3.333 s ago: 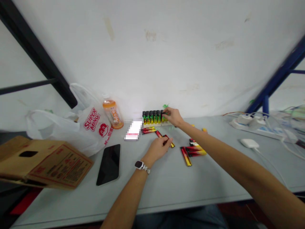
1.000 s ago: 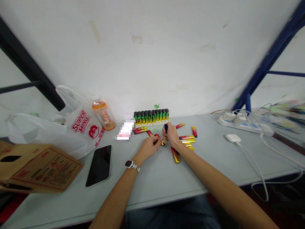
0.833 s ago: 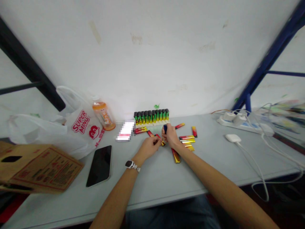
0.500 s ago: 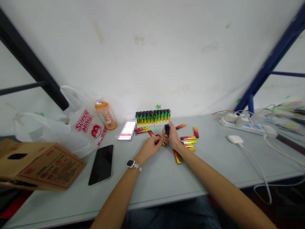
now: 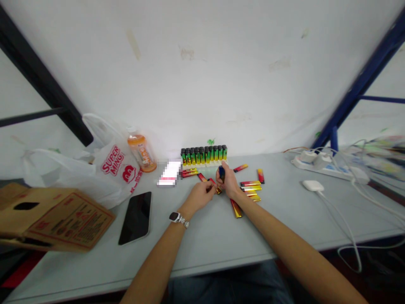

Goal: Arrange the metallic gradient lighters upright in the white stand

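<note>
Well to the left of the left hand lie a cardboard box (image 5: 69, 219) and a white bag (image 5: 104, 183), then a black-screened device (image 5: 135, 217) and an orange bottle (image 5: 142, 153). Just beyond the left hand (image 5: 200, 196), a pair of red-and-gold pieces (image 5: 190, 170) lies flat. Its fingers curl inward at a red-gold piece (image 5: 219, 191) on the table; whether they pinch anything, I cannot tell. Past both hands, green-and-yellow lighters (image 5: 202, 158) stand upright in a pale holder (image 5: 218, 163).

The right hand (image 5: 228, 181), just beside the left, is closed round a dark blue lighter-like piece (image 5: 222, 172), thumb near its top. It looks light and stiff, with a smooth, perhaps slippery shell; a grip round the middle of its body should hold it best.

Right of the right hand, more red-gold strips (image 5: 249, 183) lie scattered flat. Shiny and slim, they probably slide easily and are best pinched across their long edges. Farther right sit a white adapter (image 5: 313, 185) and a power strip (image 5: 344, 170).
</note>
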Demonstrator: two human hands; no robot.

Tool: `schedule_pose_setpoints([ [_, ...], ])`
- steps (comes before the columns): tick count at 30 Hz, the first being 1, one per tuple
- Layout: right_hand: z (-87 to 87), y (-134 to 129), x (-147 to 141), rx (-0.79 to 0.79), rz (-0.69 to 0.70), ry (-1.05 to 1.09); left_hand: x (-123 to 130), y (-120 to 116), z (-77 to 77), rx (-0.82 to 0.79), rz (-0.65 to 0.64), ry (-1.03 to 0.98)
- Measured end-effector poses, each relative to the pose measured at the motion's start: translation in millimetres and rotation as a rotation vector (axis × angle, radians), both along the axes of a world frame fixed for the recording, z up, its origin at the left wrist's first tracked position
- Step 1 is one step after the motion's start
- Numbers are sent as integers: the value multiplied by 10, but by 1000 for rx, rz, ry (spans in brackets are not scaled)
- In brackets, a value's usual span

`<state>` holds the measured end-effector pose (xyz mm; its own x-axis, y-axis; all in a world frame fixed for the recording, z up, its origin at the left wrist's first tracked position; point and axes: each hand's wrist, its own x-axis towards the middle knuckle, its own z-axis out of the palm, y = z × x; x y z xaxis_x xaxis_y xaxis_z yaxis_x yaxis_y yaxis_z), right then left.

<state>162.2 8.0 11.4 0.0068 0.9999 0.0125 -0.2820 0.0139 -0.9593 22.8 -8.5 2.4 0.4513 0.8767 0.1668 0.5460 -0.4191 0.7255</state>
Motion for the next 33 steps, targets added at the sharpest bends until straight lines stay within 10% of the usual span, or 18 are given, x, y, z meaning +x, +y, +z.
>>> schedule_pose_setpoints([
  [9, -85, -12, -1, 133, -168, -235, -4, 21, -40, 9, -8, 9],
  [22, 8, 51, 42, 36, -75, 119, -13, 4, -25, 22, -8, 12],
  [33, 14, 366, 222, 461, -262, -408, -33, 5, -16, 59, -23, 38],
])
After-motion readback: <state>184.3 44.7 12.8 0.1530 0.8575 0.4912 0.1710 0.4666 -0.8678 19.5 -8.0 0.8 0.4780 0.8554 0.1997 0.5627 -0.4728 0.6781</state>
